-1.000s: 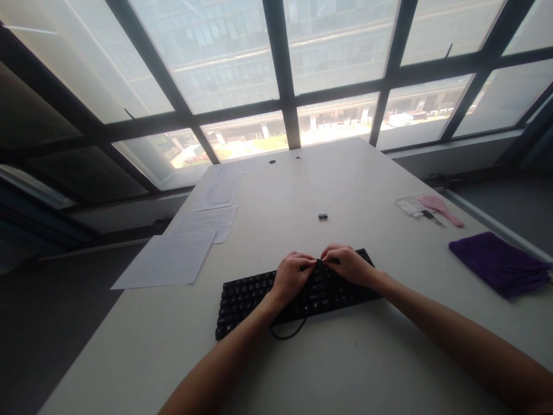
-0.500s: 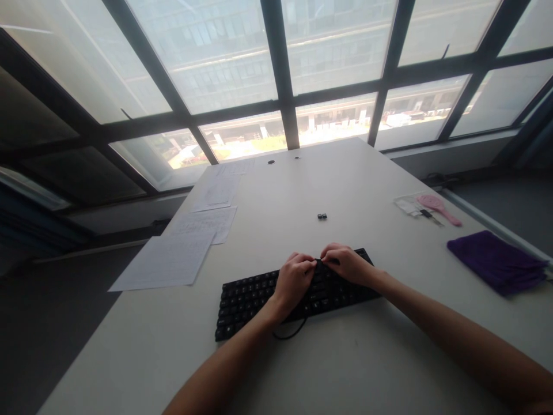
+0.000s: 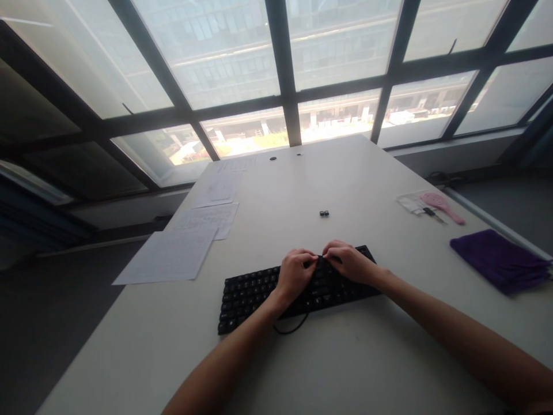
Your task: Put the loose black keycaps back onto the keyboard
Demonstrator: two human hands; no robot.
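A black keyboard (image 3: 250,292) lies slightly slanted on the white table, its far right end partly under my right hand. My left hand (image 3: 297,271) rests over the middle of it, with thumb and index finger pinched at a keycap (image 3: 320,259) along the far edge. From the other side my right hand (image 3: 347,260) pinches at the same spot, and the fingertips of both hands nearly meet. The keycap is mostly hidden by the fingers. Beyond the hands, two small black loose keycaps (image 3: 324,214) sit side by side on the table.
Sheets of paper (image 3: 166,256) lie along the table's left side. To the right are a pink hairbrush (image 3: 440,206), a clear plastic bag (image 3: 410,202), a small black-handled tool (image 3: 432,214) and a folded purple cloth (image 3: 499,259). A black cable (image 3: 291,331) loops out at the keyboard's near edge.
The whole view has shifted slightly as the head moved. Both hands stay pinched at the same place on the keyboard, with hardly any visible movement.
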